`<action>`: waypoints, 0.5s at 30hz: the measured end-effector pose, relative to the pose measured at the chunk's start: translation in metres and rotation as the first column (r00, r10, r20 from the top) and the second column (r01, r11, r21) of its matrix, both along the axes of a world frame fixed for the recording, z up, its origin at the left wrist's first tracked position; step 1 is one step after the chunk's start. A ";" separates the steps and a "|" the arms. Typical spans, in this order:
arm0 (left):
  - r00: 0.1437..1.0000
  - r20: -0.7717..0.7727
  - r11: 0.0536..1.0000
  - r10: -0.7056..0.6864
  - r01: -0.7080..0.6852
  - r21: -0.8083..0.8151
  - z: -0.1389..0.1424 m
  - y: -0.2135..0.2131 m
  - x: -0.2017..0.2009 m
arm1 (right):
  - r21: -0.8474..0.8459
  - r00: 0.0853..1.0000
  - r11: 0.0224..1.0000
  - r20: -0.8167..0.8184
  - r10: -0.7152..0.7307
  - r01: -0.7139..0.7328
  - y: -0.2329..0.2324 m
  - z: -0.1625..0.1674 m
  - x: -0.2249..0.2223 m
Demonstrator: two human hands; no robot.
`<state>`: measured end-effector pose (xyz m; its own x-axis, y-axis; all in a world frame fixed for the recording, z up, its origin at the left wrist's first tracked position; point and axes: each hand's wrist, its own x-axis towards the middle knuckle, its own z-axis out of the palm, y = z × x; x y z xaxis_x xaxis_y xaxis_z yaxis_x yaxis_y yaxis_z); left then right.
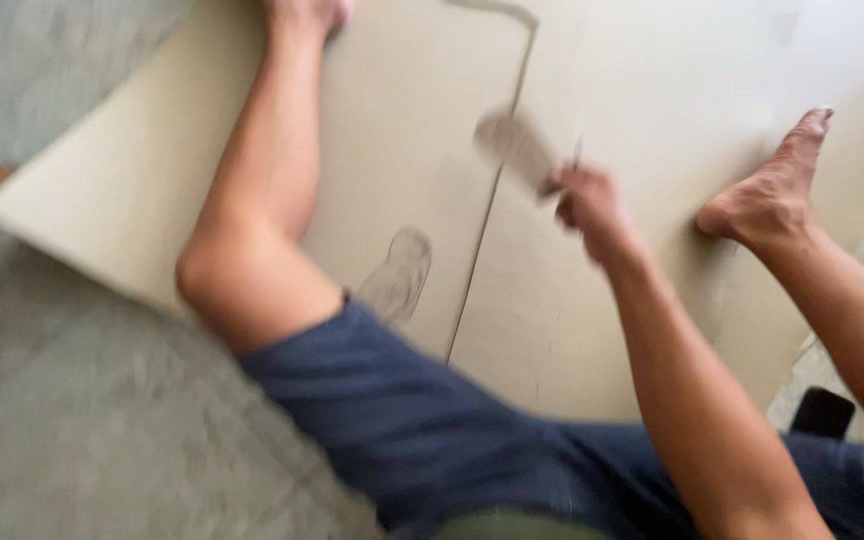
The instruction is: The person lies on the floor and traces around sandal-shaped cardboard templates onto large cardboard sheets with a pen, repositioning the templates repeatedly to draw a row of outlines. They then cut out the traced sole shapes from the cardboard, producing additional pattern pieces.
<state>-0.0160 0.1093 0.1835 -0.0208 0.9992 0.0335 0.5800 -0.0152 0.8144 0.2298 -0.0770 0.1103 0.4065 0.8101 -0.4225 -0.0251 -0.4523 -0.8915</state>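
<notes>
Blue shorts (pixel 422 420) sit closest, covering my thighs at six o'clock. Past them my right hand (pixel 584 205) has its grip closed on a thin blade (pixel 576 152) and a blurred grey strip (pixel 515 148), just right of the long cut (pixel 492 200) running through the cardboard (pixel 402 110) on the grey floor (pixel 62 420). My right foot (pixel 767 190) presses the sheet at three o'clock. Pencilled foot outline (pixel 399 275) lies left of the cut. My left hand is out of sight.
</notes>
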 end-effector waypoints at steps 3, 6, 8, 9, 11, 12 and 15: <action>0.984 -0.022 0.967 0.174 -0.167 0.190 0.003 -0.125 -0.028 | -0.116 0.992 0.992 0.108 0.067 -0.055 -0.038 -0.037 0.027; 0.953 -0.035 0.899 0.302 -0.272 0.344 -0.010 -0.249 -0.066 | -0.161 0.967 0.979 0.197 0.159 -0.128 -0.077 -0.061 0.039; 1.000 -0.023 0.919 0.014 -0.004 0.395 -0.062 -0.248 -0.051 | -0.114 0.904 0.980 0.380 0.197 -0.166 -0.089 -0.070 0.048; 0.985 -0.051 0.912 -0.163 0.170 0.374 -0.094 -0.241 -0.037 | -0.106 0.862 0.976 0.457 0.218 -0.190 -0.096 -0.075 0.050; 0.938 -0.024 0.918 -0.346 0.344 0.198 -0.153 -0.226 0.015 | -0.092 0.857 0.980 0.476 0.197 -0.174 -0.106 -0.081 0.053; 0.911 -0.096 0.912 -0.402 0.407 0.045 -0.167 -0.219 0.045 | -0.099 0.855 0.981 0.482 0.194 -0.167 -0.112 -0.082 0.052; 0.852 -0.342 0.918 -0.396 0.380 -0.116 -0.192 -0.220 0.092 | -0.166 0.761 0.977 0.615 0.208 -0.133 -0.120 -0.088 0.047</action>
<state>0.0757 -0.1105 -0.0090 0.3739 0.9243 -0.0772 0.7816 -0.2691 0.5628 0.2767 -0.1970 0.0219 0.4698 0.8573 -0.2103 0.6077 -0.4869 -0.6274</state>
